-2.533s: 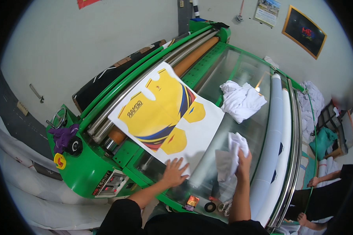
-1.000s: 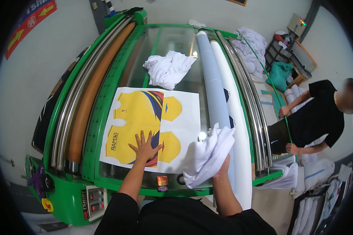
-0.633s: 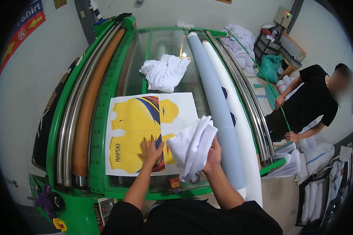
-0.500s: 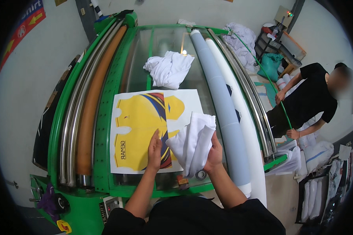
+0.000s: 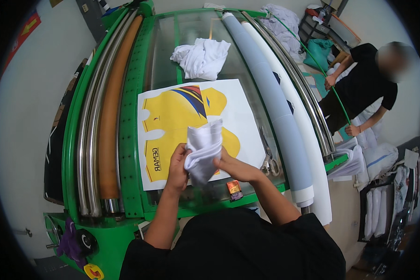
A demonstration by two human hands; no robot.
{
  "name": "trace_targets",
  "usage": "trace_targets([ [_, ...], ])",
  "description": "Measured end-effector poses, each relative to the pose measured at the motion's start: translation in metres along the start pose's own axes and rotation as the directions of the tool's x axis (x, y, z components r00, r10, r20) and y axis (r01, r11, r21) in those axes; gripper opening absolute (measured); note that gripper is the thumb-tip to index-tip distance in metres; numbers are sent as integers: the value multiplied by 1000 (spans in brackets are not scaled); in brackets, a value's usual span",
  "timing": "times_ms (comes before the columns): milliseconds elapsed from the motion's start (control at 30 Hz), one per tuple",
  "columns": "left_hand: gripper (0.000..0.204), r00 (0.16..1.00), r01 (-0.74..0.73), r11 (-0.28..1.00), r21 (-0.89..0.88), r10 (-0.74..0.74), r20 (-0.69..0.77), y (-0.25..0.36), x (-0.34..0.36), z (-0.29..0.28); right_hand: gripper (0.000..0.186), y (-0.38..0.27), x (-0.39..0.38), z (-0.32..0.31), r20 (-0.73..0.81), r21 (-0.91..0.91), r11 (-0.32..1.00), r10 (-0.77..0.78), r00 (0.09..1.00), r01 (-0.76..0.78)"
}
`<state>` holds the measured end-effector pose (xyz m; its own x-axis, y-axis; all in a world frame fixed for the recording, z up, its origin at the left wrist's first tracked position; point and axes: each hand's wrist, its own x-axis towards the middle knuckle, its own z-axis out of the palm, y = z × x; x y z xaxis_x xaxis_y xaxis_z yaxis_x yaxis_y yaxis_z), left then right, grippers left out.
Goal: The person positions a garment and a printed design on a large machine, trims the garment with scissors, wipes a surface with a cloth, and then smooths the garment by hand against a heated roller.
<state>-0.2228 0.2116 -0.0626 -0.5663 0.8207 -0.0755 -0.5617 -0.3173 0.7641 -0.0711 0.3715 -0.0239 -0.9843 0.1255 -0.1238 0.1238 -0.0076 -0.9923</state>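
Observation:
A folded white cloth is held up between both my hands, over the near part of a large printed paper sheet. My left hand is closed on the cloth's left edge. At its lower right, my right hand grips the cloth with the thumb on top. The sheet carries yellow shirt-panel shapes with dark blue and red stripes, and the cloth hides part of them. Farther back, a crumpled heap of white fabric lies on the green machine's glassy bed.
Scissors and a small red-orange box lie near the bed's front right. A grey-blue roll runs along the right, a brown roller along the left. At far right, another person holds a green bar.
My left hand, apart from the cloth before, now holds it too. The cloth has moved left and looks more compactly folded. The view has shifted, and scissors now show on the right.

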Motion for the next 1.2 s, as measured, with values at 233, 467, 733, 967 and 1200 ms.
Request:
trace_targets([
  [233,40,983,61,990,-128,-82,-165,-7,-10,-53,85,85,-60,38,-439,-744,379,342,831,-550],
  [467,34,945,216,966,-142,-243,-220,-20,-4,-66,57,165,-121,12,-459,-455,767,232,858,-451],
  [733,52,904,408,912,45,-396,-159,-23,4,-41,51,193,-277,4,-347,811,581,571,744,-67],
  [967,47,894,443,888,123,-426,-140,-12,4,-7,40,382,-293,13,-499,865,480,851,162,144],
  [1200,39,906,413,889,197,-379,-187,-4,7,3,46,502,-246,-60,-944,255,910,308,121,-327],
])
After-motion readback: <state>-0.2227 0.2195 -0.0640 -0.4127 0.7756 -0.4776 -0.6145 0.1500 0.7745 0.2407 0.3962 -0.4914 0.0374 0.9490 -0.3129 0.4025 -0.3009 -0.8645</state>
